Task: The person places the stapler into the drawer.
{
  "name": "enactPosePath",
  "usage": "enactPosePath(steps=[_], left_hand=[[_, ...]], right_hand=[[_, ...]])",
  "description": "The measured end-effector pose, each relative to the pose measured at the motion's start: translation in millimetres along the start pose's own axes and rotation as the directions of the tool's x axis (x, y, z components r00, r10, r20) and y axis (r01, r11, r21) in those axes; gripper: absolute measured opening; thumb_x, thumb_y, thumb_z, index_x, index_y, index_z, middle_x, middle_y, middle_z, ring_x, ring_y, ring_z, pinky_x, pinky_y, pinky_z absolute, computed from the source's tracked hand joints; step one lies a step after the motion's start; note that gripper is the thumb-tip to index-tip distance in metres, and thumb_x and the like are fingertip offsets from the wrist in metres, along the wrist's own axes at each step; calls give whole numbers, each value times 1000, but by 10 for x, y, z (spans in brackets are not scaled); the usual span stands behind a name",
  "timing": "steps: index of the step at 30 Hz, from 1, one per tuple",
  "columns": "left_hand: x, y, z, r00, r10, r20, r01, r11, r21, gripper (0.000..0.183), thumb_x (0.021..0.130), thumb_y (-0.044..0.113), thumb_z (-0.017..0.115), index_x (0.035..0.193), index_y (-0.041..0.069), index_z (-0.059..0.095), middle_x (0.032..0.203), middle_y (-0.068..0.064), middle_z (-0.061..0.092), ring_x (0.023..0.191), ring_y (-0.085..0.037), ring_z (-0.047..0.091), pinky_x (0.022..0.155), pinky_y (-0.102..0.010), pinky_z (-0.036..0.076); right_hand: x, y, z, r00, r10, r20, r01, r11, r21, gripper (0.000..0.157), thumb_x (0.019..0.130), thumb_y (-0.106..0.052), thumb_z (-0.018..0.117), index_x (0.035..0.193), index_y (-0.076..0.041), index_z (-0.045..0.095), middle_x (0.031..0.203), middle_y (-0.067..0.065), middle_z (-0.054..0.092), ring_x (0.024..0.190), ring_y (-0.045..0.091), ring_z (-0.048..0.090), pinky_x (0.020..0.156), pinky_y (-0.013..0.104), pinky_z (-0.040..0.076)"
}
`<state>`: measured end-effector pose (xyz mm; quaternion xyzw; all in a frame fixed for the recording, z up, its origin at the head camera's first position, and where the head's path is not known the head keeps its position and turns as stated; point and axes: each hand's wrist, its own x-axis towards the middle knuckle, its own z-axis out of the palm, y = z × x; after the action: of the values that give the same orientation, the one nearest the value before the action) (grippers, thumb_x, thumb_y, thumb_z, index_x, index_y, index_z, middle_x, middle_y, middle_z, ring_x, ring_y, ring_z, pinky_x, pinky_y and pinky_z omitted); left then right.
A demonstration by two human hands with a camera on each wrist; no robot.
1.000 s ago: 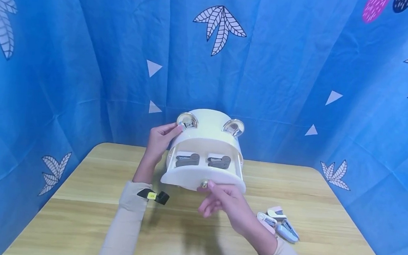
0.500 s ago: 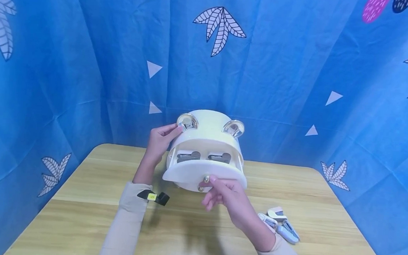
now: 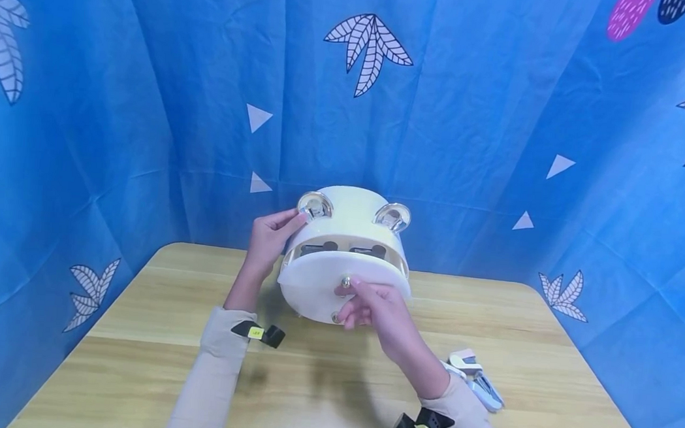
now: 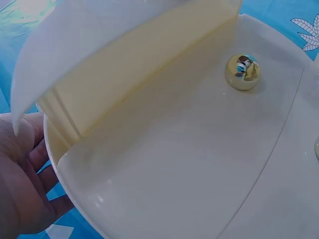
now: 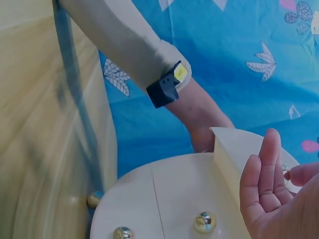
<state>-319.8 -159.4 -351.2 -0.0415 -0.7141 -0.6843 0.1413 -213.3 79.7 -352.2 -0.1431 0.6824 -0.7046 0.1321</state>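
Note:
A round-faced white drawer box (image 3: 351, 208) with two shiny ear-shaped pieces stands at the table's back. My left hand (image 3: 267, 239) holds its left ear; in the left wrist view its fingers (image 4: 49, 179) lie at the box's side. My right hand (image 3: 388, 318) pinches the gold knob (image 3: 346, 282) of the upper drawer (image 3: 305, 284), which stands partly out. Inside that drawer, a grey stapler (image 3: 319, 247) and a second grey stapler (image 3: 370, 250) show only their tops. Below it, the lower drawer with a gold knob (image 4: 242, 73) is closed.
On the table's right, a white stapler (image 3: 464, 360) and a light blue stapler (image 3: 486, 394) lie together, with another light piece partly behind my right forearm. A blue patterned curtain (image 3: 472, 117) rises behind the wooden table (image 3: 152, 333).
My right hand has pushed the upper drawer inward, away from me, so less of the two staplers shows. The lower knob has come into view. My left hand has stayed at the ear.

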Motion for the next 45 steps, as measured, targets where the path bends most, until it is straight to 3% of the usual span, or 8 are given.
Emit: enactPosePath(steps=[13,23,31,39,45], left_hand=[[-27,-24,59,998,52,-40,-54,997,-53,38,93,26,76,123,3,72,124,-18,72,107,-16,73,85,-21,60],[-38,32,63,999,42,-22,-43,999,-28,39,94,30,75,125,6,71,125,-16,72,115,-27,71,87,-27,61],[-34,15,53,1000,18,-8,-18,1000,-10,44,93,38,75,127,10,72,126,-14,73,114,-28,72,88,-32,61],[-16,3,21,1000,16,1,-16,1000,-11,42,94,35,75,126,8,71,127,-14,72,118,-27,70,93,-33,60],[1,5,0,1000,1,7,-1,1000,4,45,93,39,75,127,10,71,129,-13,71,120,-27,69,95,-37,59]], right_hand=[[195,3,-55,998,14,-55,-13,1000,20,48,108,-31,50,121,13,64,67,-4,72,58,9,66,72,27,60],[314,-7,-110,995,35,-95,-31,999,45,44,108,-29,50,122,10,65,67,-2,72,57,9,65,69,24,58],[358,21,-148,997,38,-71,-34,998,52,48,107,-31,51,124,12,63,68,-3,73,58,8,66,69,24,59],[342,32,-168,995,57,-79,-57,998,-2,45,106,-32,55,122,8,67,70,-1,73,59,10,66,70,26,60],[260,164,-234,993,45,-105,-54,995,-88,43,104,-31,58,118,9,69,72,1,72,61,11,66,67,26,61]])
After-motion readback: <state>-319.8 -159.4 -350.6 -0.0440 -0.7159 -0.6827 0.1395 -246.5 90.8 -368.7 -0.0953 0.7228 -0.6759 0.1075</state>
